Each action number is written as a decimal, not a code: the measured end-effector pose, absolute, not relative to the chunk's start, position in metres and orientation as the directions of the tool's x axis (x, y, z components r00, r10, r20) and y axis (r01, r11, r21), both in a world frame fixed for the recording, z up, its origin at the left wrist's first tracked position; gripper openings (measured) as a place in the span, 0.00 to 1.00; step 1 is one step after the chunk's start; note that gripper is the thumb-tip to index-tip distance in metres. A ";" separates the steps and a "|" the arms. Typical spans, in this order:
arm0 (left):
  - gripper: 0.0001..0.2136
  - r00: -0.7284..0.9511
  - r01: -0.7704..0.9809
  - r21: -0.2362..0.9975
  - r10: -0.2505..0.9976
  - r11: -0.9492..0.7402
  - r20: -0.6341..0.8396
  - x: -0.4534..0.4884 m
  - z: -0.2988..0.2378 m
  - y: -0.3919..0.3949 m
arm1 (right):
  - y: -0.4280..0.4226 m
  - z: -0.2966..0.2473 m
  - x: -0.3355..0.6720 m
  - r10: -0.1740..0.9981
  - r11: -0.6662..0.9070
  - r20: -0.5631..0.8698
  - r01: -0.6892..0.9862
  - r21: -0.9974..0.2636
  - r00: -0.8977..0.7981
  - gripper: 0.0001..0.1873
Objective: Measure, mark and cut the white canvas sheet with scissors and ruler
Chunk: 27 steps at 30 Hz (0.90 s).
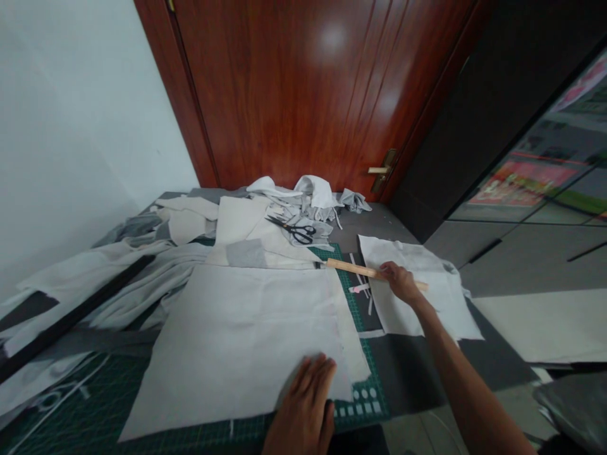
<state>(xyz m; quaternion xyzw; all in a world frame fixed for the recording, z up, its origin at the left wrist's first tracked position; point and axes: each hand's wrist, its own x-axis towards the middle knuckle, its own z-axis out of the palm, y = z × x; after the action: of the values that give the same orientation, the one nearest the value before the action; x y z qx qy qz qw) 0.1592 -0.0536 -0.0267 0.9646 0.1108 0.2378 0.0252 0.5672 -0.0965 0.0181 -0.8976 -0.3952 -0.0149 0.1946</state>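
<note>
Gripping wooden stick (353, 270) in right hand (401, 282), 3 o'clock, middle hidden; left hand (303, 404) spread on cloth (227, 347), 6 o'clock, wrist cut off.

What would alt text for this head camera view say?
A person's right hand grips a wooden stick above white cloth, while the left hand presses a large pale fabric sheet onto a green cutting mat. Black-handled scissors lie on scraps behind.

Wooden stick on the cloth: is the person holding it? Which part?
Yes. The right hand grips the wooden stick near its right-hand end in the view. The left hand holds nothing; it lies flat on the white cloth.
</note>
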 end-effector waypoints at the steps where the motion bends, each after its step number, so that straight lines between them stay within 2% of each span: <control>1: 0.28 0.859 0.200 0.099 0.223 -0.975 0.461 0.160 -0.026 -0.053 | -0.092 0.018 0.567 0.690 -0.628 0.193 0.709 -0.321 0.698 0.12; 5: 0.25 0.826 0.165 0.129 0.209 -0.978 0.524 0.163 -0.025 -0.051 | -0.064 0.027 0.550 0.671 -0.634 0.270 0.723 -0.274 0.690 0.16; 8: 0.25 0.807 0.159 0.148 0.215 -0.976 0.550 0.166 -0.028 -0.049 | -0.026 0.039 0.519 0.766 -0.508 0.303 0.823 -0.255 0.567 0.16; 11: 0.29 0.825 0.133 0.131 0.183 -0.982 0.535 0.167 -0.036 -0.046 | 0.031 0.052 0.486 0.858 -0.364 0.298 0.904 -0.225 0.419 0.15; 14: 0.30 0.842 0.105 0.101 0.142 -0.989 0.520 0.168 -0.045 -0.044 | 0.092 0.062 0.466 0.892 -0.336 0.253 0.923 -0.188 0.376 0.17; 18: 0.26 0.821 0.106 0.068 0.126 -0.992 0.556 0.171 -0.056 -0.042 | 0.143 0.065 0.459 0.894 -0.417 0.130 0.903 -0.107 0.429 0.17; 23: 0.16 0.754 0.103 0.076 0.128 -0.992 0.644 0.174 -0.063 -0.042 | 0.163 0.073 0.455 0.870 -0.493 0.033 0.870 0.012 0.493 0.20; 27: 0.14 0.756 0.087 0.128 0.149 -0.988 0.638 0.173 -0.053 -0.044 | 0.168 0.093 0.451 0.879 -0.468 -0.064 0.881 0.062 0.472 0.19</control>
<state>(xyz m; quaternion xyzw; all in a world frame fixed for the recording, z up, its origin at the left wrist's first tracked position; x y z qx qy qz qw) 0.1732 -0.0440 -0.0527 0.9358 0.0631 0.3437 0.0453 0.4514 0.1679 0.0935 -0.8568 -0.5137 0.0115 -0.0432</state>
